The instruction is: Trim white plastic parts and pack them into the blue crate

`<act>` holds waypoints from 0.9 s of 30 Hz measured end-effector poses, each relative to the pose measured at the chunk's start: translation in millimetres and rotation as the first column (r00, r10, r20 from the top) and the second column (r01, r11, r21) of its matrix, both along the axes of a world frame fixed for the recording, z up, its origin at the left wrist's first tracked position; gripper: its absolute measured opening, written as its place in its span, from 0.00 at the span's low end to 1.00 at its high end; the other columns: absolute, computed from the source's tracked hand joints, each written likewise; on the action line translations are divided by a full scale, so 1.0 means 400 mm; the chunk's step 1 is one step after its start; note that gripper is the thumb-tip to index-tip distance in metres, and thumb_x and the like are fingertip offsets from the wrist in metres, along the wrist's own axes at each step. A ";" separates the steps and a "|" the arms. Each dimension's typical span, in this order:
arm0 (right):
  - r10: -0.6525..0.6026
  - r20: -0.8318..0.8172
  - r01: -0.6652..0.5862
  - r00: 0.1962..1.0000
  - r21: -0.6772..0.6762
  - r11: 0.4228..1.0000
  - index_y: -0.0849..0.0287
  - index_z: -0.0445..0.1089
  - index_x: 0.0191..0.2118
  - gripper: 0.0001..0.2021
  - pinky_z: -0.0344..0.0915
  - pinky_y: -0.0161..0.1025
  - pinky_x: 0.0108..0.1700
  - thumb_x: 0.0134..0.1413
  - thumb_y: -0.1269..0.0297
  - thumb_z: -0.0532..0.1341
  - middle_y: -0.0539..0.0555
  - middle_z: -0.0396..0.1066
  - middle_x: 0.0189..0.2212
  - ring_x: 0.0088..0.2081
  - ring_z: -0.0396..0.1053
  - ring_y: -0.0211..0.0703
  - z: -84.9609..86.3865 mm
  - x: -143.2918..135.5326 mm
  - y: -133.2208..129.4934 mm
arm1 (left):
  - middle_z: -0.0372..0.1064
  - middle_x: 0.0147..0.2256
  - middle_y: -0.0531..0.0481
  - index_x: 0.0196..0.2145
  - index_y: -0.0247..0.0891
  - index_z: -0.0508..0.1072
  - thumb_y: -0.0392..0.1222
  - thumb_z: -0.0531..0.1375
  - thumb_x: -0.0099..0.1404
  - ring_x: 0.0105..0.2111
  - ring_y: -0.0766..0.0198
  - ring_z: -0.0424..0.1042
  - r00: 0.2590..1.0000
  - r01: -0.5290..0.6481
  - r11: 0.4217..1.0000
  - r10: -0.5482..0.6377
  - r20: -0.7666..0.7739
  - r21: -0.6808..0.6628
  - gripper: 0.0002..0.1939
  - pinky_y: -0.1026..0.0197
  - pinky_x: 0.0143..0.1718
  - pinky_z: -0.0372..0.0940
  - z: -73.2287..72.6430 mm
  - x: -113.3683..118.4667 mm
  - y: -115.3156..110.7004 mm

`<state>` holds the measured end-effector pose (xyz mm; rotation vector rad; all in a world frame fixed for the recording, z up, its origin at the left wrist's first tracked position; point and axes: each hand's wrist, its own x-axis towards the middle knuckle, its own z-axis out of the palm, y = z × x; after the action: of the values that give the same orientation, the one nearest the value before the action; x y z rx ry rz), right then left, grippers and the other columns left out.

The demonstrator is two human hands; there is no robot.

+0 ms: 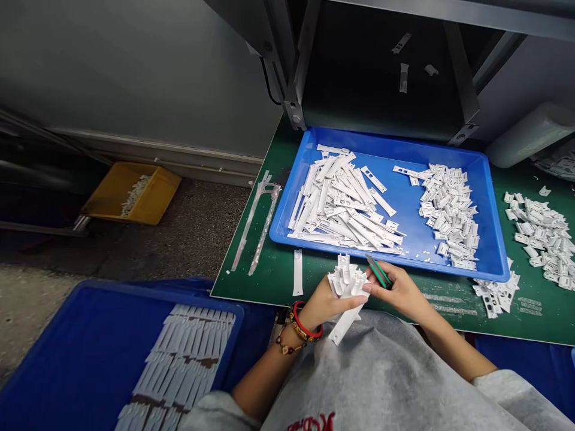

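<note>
My left hand (324, 304) is closed round a bunch of white plastic parts (348, 281), with one long strip pointing down toward my shirt. In my right hand (399, 292) is a green utility knife (380, 273), its blade pointing up and left. The right thumb and fingertips touch the right side of the bunch. Just beyond both hands stands a blue tray (449, 268), holding long white strips (345, 203) on its left and short white clips (449, 209) on its right. A single white strip (297, 272) lies on the table left of the bunch.
More white clips (541, 236) lie on the green table (251, 287) at right, near a plastic roll (530, 134). A conveyor belt (359, 72) within a metal frame carries several parts. At lower left, another blue tray (54, 353) holds rows of strips. A yellow bin (164, 194) stands farther back.
</note>
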<state>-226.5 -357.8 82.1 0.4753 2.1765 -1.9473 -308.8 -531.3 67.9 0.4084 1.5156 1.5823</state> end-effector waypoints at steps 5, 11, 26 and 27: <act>-0.207 0.062 0.212 0.976 -0.094 0.973 0.58 0.66 0.37 0.20 0.55 0.33 0.22 0.50 0.47 0.66 0.46 0.65 0.21 0.19 0.57 0.32 -0.003 0.032 0.029 | 0.69 0.30 0.50 0.31 0.34 0.73 0.49 0.69 0.52 0.30 0.65 0.68 0.973 -0.201 0.976 0.188 0.136 0.088 0.16 0.63 0.34 0.65 -0.023 0.005 -0.018; -0.330 0.111 0.348 0.937 -0.259 0.901 0.56 0.61 0.38 0.22 0.49 0.31 0.19 0.47 0.47 0.67 0.44 0.65 0.21 0.16 0.52 0.29 -0.034 0.054 -0.009 | 0.68 0.34 0.52 0.36 0.40 0.68 0.52 0.74 0.41 0.26 0.70 0.64 0.849 -0.479 0.835 0.363 0.383 0.272 0.28 0.65 0.27 0.62 -0.047 0.007 -0.021; -0.068 0.102 0.100 0.992 -0.346 0.933 0.56 0.57 0.29 0.26 0.47 0.30 0.18 0.43 0.42 0.68 0.39 0.55 0.15 0.14 0.48 0.27 -0.059 0.027 -0.061 | 0.73 0.35 0.48 0.40 0.40 0.68 0.54 0.67 0.52 0.35 0.58 0.73 0.957 -0.286 0.918 0.262 0.121 0.276 0.23 0.56 0.39 0.69 -0.027 0.016 0.001; -0.048 0.102 0.081 0.994 -0.356 0.931 0.56 0.57 0.29 0.26 0.46 0.30 0.17 0.43 0.41 0.68 0.39 0.55 0.15 0.14 0.48 0.27 -0.063 0.027 -0.062 | 0.73 0.35 0.48 0.39 0.40 0.68 0.53 0.67 0.51 0.35 0.58 0.74 0.960 -0.275 0.919 0.245 0.139 0.283 0.22 0.56 0.38 0.70 -0.028 0.019 0.001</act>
<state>-215.7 -382.4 56.9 0.5649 1.7124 -2.2445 -301.4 -531.1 56.8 0.2963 1.2943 2.0251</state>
